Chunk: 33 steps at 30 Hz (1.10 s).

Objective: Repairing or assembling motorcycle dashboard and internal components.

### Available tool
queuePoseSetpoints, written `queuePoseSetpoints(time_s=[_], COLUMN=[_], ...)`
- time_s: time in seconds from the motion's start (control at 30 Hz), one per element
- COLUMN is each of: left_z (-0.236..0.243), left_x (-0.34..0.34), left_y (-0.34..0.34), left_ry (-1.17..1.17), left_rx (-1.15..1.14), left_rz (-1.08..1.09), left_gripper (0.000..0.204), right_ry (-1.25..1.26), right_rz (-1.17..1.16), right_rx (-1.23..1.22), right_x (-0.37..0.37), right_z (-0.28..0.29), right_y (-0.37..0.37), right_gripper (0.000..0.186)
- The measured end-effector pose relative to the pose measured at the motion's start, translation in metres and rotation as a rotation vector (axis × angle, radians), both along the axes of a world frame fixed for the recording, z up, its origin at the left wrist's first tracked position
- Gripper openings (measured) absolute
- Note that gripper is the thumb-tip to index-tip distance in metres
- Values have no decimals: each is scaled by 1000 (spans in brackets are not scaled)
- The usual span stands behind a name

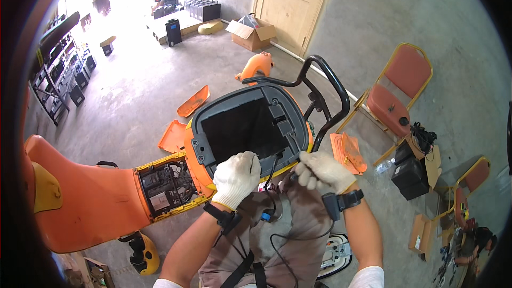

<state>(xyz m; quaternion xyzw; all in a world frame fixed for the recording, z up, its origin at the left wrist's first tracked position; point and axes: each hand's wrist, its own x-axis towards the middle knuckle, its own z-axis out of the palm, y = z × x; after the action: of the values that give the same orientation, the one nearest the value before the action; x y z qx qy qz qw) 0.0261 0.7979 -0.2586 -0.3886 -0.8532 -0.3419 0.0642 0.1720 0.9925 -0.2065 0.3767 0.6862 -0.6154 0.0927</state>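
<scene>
An orange scooter body with a dark grey open seat compartment (194, 128) lies before me. My left hand (237, 177), in a white knitted glove, is closed at the compartment's near rim; what its fingers hold, if anything, is hidden. Across the same rim, at the near right corner, my gloved right hand (324, 172) has its fingers curled in. A small dark piece shows by those fingertips, too unclear to name. Between the hands a black cable (273, 169) runs over the rim and hangs down towards a blue connector (265, 216) above my lap.
Left of the compartment, wiring (168, 184) lies exposed in the scooter's floor bay. Orange panels (348, 152) rest on the concrete floor. A black rear rail (338, 93) rises behind the compartment. A red chair (392, 101) stands at right, a yellow helmet (144, 253) at lower left.
</scene>
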Motion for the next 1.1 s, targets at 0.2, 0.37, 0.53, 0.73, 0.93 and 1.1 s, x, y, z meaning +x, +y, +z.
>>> queuePoseSetpoints(time_s=[0.2,0.37,0.53,0.73,0.93,1.1], left_z=[4,7,6,5,3,5], left_x=[2,2,4,3,3,3], left_y=[0,-1,2,2,2,3], left_ry=[-56,-13,-35,-7,-71,-26], left_rx=[-50,-180,-49,-186,-70,-70], left_rz=[14,27,21,63,56,37], left_gripper=[26,27,27,25,27,26], right_ry=[359,492,746,859,479,260], right_rz=[-222,-316,-407,-16,-89,-145], right_rx=[-582,-787,-991,-661,-74,21], right_x=[-38,-81,-120,-96,-24,5], right_z=[-24,-24,-6,15,0,-7], right_y=[-50,-56,-44,-64,-35,5], right_gripper=[32,29,13,25,36,44])
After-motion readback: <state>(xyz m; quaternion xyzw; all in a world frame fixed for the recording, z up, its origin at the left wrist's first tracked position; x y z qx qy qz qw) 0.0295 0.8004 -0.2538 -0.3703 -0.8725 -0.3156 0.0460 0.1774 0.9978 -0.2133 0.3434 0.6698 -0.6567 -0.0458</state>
